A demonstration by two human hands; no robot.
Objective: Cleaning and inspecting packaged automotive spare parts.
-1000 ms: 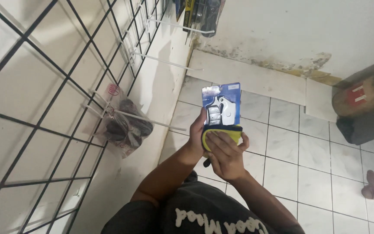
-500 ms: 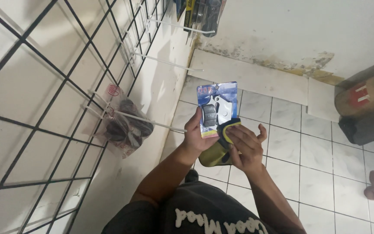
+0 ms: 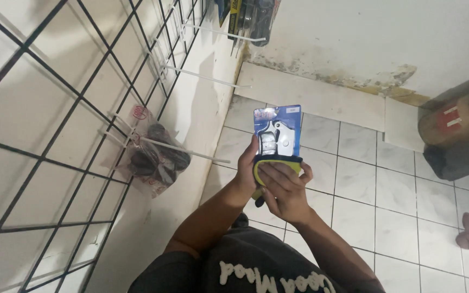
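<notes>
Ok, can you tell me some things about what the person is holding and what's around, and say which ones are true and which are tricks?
1. Both hands are on the blue carded package. True: the left hand grips it from the side and the right hand covers its lower front.
2. The package shows a silver tool above a yellow and black part. True.
3. A clear bag of dark items lies on the floor. False: it hangs on a white hook of the wire grid wall.
4. The floor is green carpet. False: it is pale tile.
5. The package is hanging on a hook. False: it is held in the hands, away from the wall.
</notes>
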